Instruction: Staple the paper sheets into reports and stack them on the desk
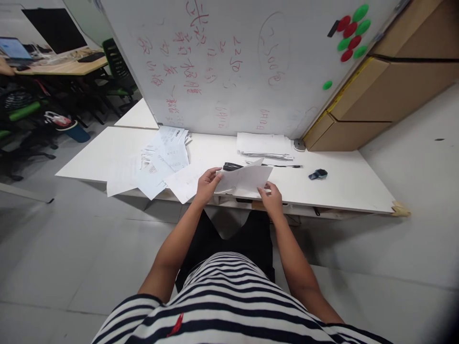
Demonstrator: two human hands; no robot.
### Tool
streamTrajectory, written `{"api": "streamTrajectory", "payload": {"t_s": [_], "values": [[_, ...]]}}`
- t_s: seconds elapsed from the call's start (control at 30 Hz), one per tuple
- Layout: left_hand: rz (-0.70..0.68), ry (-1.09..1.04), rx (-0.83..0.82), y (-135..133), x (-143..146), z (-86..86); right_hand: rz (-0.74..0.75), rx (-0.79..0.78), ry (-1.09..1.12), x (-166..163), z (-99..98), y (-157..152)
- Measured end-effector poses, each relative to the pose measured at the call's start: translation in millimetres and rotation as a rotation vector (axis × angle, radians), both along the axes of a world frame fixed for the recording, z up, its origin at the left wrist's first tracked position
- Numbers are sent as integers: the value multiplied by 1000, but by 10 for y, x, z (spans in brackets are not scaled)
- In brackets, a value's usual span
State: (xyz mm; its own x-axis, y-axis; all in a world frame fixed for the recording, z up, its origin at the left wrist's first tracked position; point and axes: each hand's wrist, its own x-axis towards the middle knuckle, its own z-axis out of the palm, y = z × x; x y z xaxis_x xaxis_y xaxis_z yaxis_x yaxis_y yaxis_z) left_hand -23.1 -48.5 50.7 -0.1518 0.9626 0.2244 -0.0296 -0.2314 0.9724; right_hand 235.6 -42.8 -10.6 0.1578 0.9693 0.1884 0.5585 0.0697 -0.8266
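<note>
In the head view, the left hand (208,187) grips the left edge of thin, white paper (245,180), thumb on top. The right hand (271,198) pinches the paper's right edge near its lower corner. The paper is held above the near edge of a smooth white table (340,184), bent along a crease, with one pointed corner rising at the far side. Just beyond it, partly covered, lies a glossy black, elongated object (231,166), and to its right a slender dark pen-like stick (290,166).

On the left, loose sheets (165,157) fan out in overlapping angles, some hanging over the near edge. At the far side sits a flat, layered stack of paper (263,145), with a small, round grey object (299,145) just right of it. Farther right lies a dark, shiny, strap-like item (318,174).

Behind rises a slick whiteboard (233,71) with red handwriting and round green and red magnets (349,31); to its right, matte brown cardboard boxes (376,91) are stacked.
</note>
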Motion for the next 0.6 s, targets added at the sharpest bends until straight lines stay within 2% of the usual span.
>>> {"api": "streamTrajectory", "payload": {"t_s": [0.07, 0.23, 0.4, 0.5, 0.6], "values": [[-53, -15, -2, 16, -5, -11, 27, 1, 134, -18, 22, 103], [-121, -49, -60, 72, -49, -76, 145, -142, 315, 17, 106, 332], [-115, -73, -84, 61, -89, -104, 296, -54, 576, -12, 198, 296], [-117, -89, -73, 30, -80, -60, 292, 23, 611, -52, 294, 188], [-101, -115, -47, 12, -65, -17, 194, 30, 566, -71, 396, 77]]}}
